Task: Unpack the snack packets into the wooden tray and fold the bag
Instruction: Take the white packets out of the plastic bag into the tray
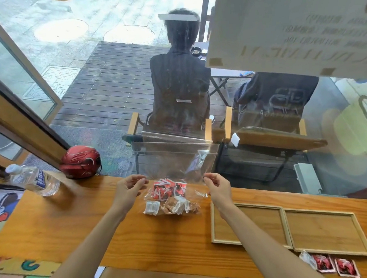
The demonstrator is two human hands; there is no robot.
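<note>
Clear plastic is what you have in both hands: the bag (175, 161) is held up by its lower corners, mouth pointing away from you, and it looks emptied out. Your left hand (128, 191) pinches one corner between thumb and fingertips, and your right hand (217, 187) pinches the other, so each grip is clenched on the film.

The snack packets (171, 197) lie in a loose heap on the bench (76, 229) directly under the bag, red ones further from you, brown and white ones nearer. The wooden tray (285, 227), two shallow compartments side by side, sits to your right with both compartments bare. Three more packets (332, 266) lie on the bench just beside its near edge.

You appear to be finishing the tipping-out. Next, I judge, you should set the bag down and carry the heap across into the tray; folding can wait.

The bench is orange-toned wood against a window. A water bottle (32, 178) and a red helmet (80, 161) stand at its left end. Beyond the glass, people sit on chairs on dark decking.
</note>
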